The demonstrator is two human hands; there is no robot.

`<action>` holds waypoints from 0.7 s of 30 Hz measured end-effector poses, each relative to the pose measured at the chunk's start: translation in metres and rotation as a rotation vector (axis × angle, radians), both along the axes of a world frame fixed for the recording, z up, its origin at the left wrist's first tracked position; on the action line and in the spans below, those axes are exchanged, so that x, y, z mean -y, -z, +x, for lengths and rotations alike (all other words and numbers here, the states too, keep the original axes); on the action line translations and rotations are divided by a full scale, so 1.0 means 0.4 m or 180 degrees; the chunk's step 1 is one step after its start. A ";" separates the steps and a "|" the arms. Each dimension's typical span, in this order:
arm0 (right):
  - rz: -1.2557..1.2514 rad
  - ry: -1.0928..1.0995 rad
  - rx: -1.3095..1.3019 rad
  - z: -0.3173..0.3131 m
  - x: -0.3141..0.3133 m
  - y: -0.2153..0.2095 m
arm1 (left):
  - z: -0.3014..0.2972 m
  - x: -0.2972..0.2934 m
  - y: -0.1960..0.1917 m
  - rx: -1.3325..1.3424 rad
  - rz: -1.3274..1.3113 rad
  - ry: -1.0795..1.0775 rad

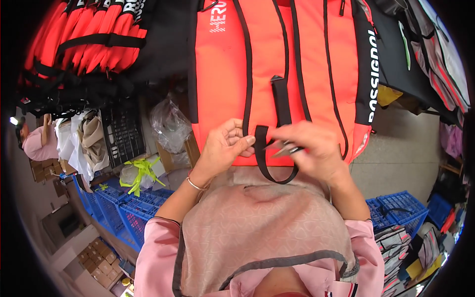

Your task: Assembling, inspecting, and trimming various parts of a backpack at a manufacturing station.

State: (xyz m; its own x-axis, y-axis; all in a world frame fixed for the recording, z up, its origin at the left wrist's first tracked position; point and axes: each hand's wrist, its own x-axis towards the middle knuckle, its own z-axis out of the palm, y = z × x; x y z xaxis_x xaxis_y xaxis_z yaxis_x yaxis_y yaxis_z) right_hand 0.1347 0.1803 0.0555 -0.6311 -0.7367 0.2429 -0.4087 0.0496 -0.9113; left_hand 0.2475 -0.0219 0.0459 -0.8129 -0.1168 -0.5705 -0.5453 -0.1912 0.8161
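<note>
A large bright orange-red backpack (pixel 222 74) with black piping lies before me, its strap side up. A black webbing strap (pixel 282 104) runs down its middle, and the loose end (pixel 269 173) curls over the bag's near edge. My left hand (pixel 227 146) is closed, thumb and fingertips pinched against the side of that curled webbing; what lies between them is too small to make out. Just right of the webbing, my right hand (pixel 316 148), smeared by motion, holds small metal thread snips (pixel 287 148) with the blades toward the strap.
A row of orange-red bags (pixel 94 42) is stacked at the far left. Blue plastic crates (pixel 131 213) stand at left, with more blue crates (pixel 401 210) at right. Clear plastic wrap (pixel 170 123) lies left of the backpack. Grey bags (pixel 440 64) rest at far right. Another person (pixel 37 141) is at left.
</note>
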 end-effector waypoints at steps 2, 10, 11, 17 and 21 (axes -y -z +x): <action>0.0845 -0.0346 -0.0633 0.013 -0.003 -0.004 | -0.012 0.009 0.008 -0.0202 0.0072 -0.0123; 0.0799 0.1036 0.1627 0.017 -0.030 -0.005 | -0.031 -0.014 0.003 -0.0406 0.0629 -0.0179; 0.0807 0.1041 0.1637 0.014 -0.010 -0.002 | -0.029 -0.019 0.005 -0.0395 0.0636 -0.0175; 0.0551 0.0982 0.1976 -0.007 0.035 0.047 | -0.017 -0.068 0.001 -0.1117 -0.0836 -0.1023; 0.0562 0.0956 0.2085 -0.002 0.037 0.063 | -0.012 -0.050 0.020 -0.1600 -0.2474 -0.0084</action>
State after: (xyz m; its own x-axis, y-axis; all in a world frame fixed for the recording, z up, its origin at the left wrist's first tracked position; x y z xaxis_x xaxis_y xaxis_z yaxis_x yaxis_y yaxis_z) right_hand 0.1338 0.1654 0.0305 -0.7866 -0.5027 -0.3586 0.2702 0.2421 -0.9319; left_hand 0.2428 -0.0019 0.0380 -0.9353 -0.3409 0.0949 -0.0957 0.5018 0.8597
